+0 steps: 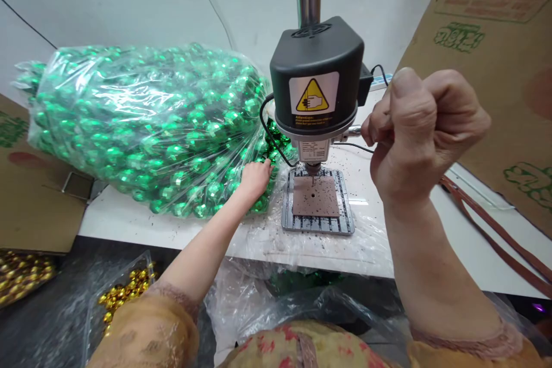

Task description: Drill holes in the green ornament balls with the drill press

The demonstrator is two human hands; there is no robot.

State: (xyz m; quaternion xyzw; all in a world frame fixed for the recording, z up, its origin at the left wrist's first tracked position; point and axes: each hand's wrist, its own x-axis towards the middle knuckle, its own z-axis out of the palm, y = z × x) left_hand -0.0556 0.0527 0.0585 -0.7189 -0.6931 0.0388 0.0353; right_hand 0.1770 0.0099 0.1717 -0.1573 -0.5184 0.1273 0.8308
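A black bench drill press (pixel 317 69) stands before me, its thin bit over a brown square board (pixel 317 195) on the slotted metal base (pixel 348 224). The board has a dark hole in it. My right hand (pixel 425 132) is closed around the drill's lever, which runs in from the drill's right side. At the mouth of a clear plastic bag (pixel 150 126) full of shiny green faceted balls (pixel 215 191), my left hand (pixel 255 178) has its fingers bent inward. What they hold is hidden. Loose green balls (pixel 278 137) lie just beyond it, left of the drill.
Dark shavings dot the board and white table (pixel 125 213). Cardboard boxes stand at the right (pixel 487 69) and left (pixel 38 201). A brown strap (pixel 495 230) lies on the right. Gold balls (pixel 129 287) sit in a bag below the table edge; clear plastic film (pixel 259 293) hangs in front.
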